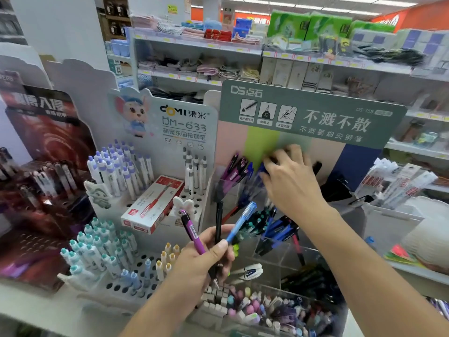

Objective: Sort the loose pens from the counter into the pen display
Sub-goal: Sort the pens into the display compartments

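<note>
My left hand (206,254) grips three pens fanned upward: a purple pen (192,232), a black pen (218,224) and a light blue pen (240,222). It hovers in front of the clear acrylic pen display (269,249) under the green header card. My right hand (291,178) reaches into the display's top tier, its curled fingers on a dark blue pen (262,169) among the blue ones. Purple pens (233,169) stand in the compartment to the left. The pen under my fingers is blurred and mostly hidden.
A white holed pen stand (136,288) with lilac, teal and yellow pens sits to the left, a red pen box (150,205) lying on it. A clear bin of erasers (267,310) is at the front. Packaged refills (398,186) hang at the right. Shelves stand behind.
</note>
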